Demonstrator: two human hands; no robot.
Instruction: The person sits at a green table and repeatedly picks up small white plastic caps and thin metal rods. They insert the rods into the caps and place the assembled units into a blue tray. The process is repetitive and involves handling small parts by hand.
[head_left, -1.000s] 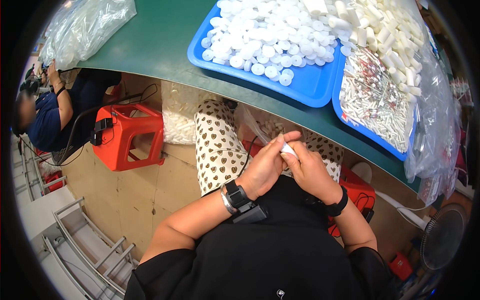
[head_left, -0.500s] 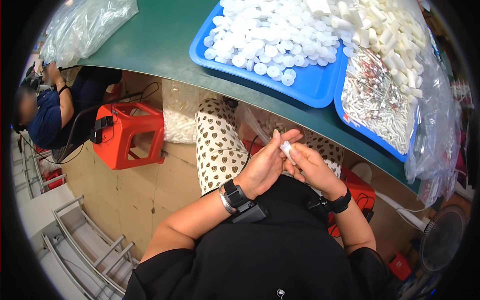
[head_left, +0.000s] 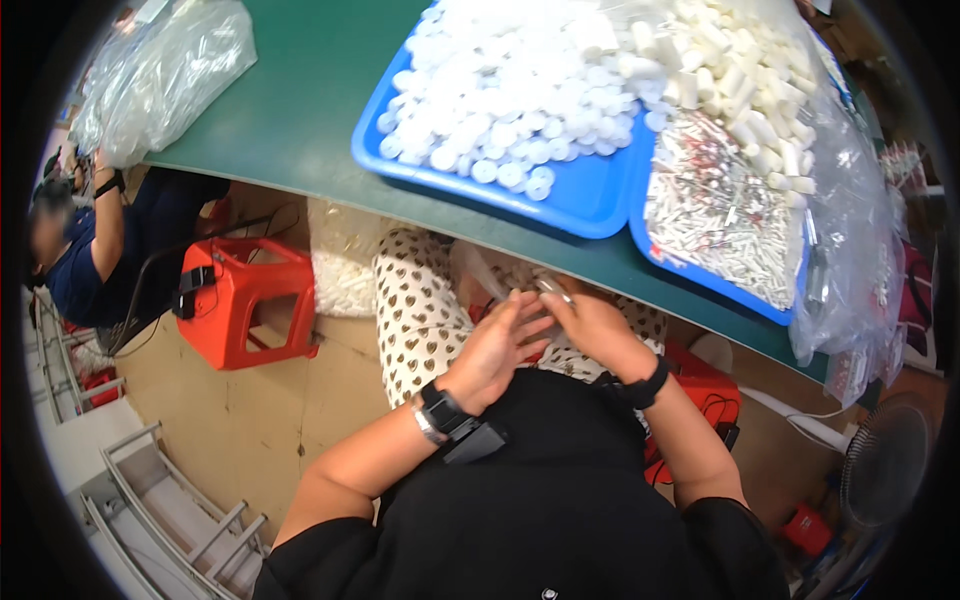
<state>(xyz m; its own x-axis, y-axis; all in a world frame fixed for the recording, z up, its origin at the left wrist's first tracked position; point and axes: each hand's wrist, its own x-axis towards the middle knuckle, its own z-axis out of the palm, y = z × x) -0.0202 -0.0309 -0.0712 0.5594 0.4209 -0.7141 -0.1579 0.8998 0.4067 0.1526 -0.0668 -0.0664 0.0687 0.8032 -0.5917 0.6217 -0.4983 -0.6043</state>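
Note:
In front of my lap, just below the table edge, my left hand (head_left: pixel 497 350) is turned palm up with its fingers stretched apart and nothing visible in it. Close to its fingertips, my right hand (head_left: pixel 602 330) pinches a small whitish piece (head_left: pixel 553 288), blurred and partly covered by the fingers. On the table beyond lies a blue tray (head_left: pixel 590 222) heaped with translucent white discs (head_left: pixel 500 130). A second blue tray (head_left: pixel 715 285) beside it carries thin white and red pieces (head_left: pixel 720 215), with cream-coloured cylinders (head_left: pixel 740 75) piled at its far side.
The green table (head_left: pixel 300 100) spans the far side. Clear plastic bags lie at its left (head_left: pixel 175 75) and right (head_left: pixel 845 240). A red stool (head_left: pixel 225 335) stands left, near a seated person (head_left: pixel 85 245). A bag of white pieces (head_left: pixel 343 280) sits below the table; a fan (head_left: pixel 885 460) is at right.
My hands have moved apart slightly, and the left fingers have spread. The white piece has left the left palm with my right hand. The whole view has shifted a little.

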